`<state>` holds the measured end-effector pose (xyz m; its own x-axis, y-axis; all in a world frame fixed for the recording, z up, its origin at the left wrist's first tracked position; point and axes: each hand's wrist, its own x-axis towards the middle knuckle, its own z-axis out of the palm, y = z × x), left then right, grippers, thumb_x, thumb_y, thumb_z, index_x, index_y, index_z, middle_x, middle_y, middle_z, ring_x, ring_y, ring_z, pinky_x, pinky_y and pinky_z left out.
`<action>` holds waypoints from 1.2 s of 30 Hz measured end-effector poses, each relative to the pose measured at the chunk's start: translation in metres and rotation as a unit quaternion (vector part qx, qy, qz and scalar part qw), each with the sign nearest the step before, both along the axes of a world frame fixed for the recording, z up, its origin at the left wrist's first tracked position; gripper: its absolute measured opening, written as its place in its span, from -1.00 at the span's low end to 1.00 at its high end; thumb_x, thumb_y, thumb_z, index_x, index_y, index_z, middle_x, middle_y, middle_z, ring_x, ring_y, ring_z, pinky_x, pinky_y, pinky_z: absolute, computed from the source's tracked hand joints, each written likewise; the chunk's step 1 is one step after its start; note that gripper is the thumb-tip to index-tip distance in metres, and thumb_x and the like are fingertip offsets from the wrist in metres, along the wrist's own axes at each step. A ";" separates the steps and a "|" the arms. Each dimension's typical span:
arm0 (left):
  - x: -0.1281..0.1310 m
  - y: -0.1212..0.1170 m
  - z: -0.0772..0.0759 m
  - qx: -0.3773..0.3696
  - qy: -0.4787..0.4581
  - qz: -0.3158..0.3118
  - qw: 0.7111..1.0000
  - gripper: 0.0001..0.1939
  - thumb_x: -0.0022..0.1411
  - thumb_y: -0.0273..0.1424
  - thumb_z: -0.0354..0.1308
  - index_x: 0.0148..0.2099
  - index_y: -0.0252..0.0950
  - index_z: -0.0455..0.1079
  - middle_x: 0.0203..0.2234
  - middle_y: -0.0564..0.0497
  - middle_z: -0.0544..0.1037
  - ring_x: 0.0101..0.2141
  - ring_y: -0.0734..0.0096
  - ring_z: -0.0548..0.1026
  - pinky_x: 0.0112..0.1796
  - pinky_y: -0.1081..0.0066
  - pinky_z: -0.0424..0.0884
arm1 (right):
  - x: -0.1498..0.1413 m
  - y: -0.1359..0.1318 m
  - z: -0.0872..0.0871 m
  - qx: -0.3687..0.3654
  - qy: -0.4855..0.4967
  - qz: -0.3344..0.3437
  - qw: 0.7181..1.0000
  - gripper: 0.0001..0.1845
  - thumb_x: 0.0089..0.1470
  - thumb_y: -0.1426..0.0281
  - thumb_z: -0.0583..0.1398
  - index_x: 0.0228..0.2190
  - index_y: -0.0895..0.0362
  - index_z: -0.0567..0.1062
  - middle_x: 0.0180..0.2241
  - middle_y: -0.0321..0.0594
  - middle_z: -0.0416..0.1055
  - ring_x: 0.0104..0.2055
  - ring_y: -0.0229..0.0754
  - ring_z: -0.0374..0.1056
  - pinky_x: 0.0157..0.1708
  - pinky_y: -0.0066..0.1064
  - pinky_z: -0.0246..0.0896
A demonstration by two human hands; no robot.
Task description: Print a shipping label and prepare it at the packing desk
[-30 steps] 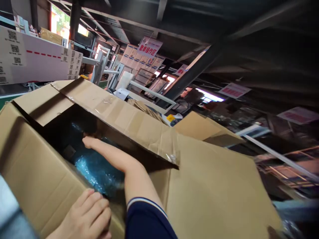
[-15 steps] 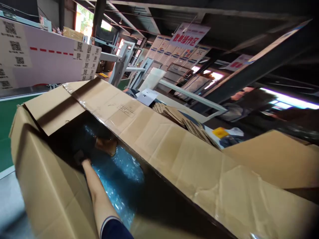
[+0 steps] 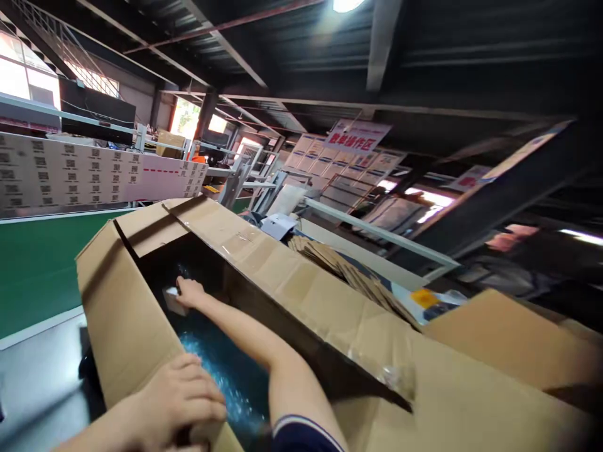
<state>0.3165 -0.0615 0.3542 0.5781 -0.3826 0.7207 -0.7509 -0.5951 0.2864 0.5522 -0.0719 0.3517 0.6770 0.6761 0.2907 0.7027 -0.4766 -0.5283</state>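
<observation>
A large open cardboard box (image 3: 127, 320) lies in front of me, its long opening running from upper left to lower right. My right hand (image 3: 191, 292) reaches deep into its far end, fingers closed on a small pale carton (image 3: 174, 302). Shiny clear plastic wrap (image 3: 226, 383) with a bluish glare lines the dark inside beneath that arm. At the near side, my left hand (image 3: 181, 398) is wrapped over the box's edge, its fingers curled around the cardboard. The fingertips of the left hand are partly hidden.
Flattened cardboard sheets (image 3: 330, 263) stand beyond the box, with a white metal frame (image 3: 377, 229) behind them. Another cardboard piece (image 3: 509, 339) is at the right. A board with printed codes (image 3: 70, 169) runs above the green panel (image 3: 42, 270) at left.
My left hand now shows on the box's near edge. The right hand holds a small carton inside the box. The view has tilted upward and the box appears lower and smaller.
</observation>
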 end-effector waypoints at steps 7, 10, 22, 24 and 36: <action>-0.018 0.006 -0.009 0.058 0.002 0.076 0.995 -0.23 0.44 -0.25 0.23 0.58 -0.25 0.12 0.46 -0.33 0.38 0.47 -0.12 0.33 0.41 -0.19 0.35 | -0.024 -0.062 0.188 -0.001 0.002 -0.060 0.998 -0.86 0.09 0.38 0.35 -0.26 0.12 0.64 -0.55 -0.36 0.46 -0.43 -0.19 0.43 -0.37 -0.40 0.28; -0.037 0.016 -0.014 -0.092 -0.031 0.193 0.976 -0.13 0.47 -0.22 0.26 0.64 -0.16 -0.05 0.50 -0.40 0.29 0.47 -0.21 0.32 0.36 -0.28 0.41 | -0.079 -0.100 0.224 0.106 0.106 -0.026 0.988 -0.78 0.12 0.28 0.30 -0.26 0.16 0.67 -0.54 -0.34 0.49 -0.50 -0.24 0.41 -0.44 -0.42 0.38; -0.148 0.050 -0.012 -0.583 0.300 0.036 0.755 -0.06 0.22 0.01 0.45 0.51 -0.23 0.27 0.29 -0.29 0.53 0.26 -0.20 0.52 0.28 -0.11 0.48 | -0.272 -0.086 0.082 0.310 0.293 0.112 0.898 -0.39 0.17 -0.19 0.36 -0.21 0.12 0.75 -0.30 -0.15 0.67 -0.30 -0.16 0.56 -0.26 -0.36 0.50; -0.177 0.067 -0.038 -0.669 0.325 -0.027 0.668 -0.15 0.26 0.07 0.38 0.44 -0.24 0.39 0.19 -0.29 0.61 0.15 -0.20 0.59 0.13 -0.08 0.59 | -0.290 -0.071 0.049 0.361 0.303 0.091 0.877 -0.45 0.21 -0.13 0.36 -0.19 0.11 0.75 -0.25 -0.12 0.67 -0.21 -0.12 0.59 -0.20 -0.35 0.52; -0.282 0.085 -0.064 -0.712 0.193 0.050 0.674 0.20 0.11 0.03 0.58 0.64 -0.07 0.10 0.29 -0.22 0.56 0.30 -0.21 0.51 0.41 -0.23 0.32 | -0.406 -0.009 -0.024 0.356 0.269 0.202 0.871 -0.73 0.28 0.39 0.36 -0.01 0.00 0.76 -0.11 -0.12 0.61 -0.10 -0.17 0.54 -0.13 -0.39 0.53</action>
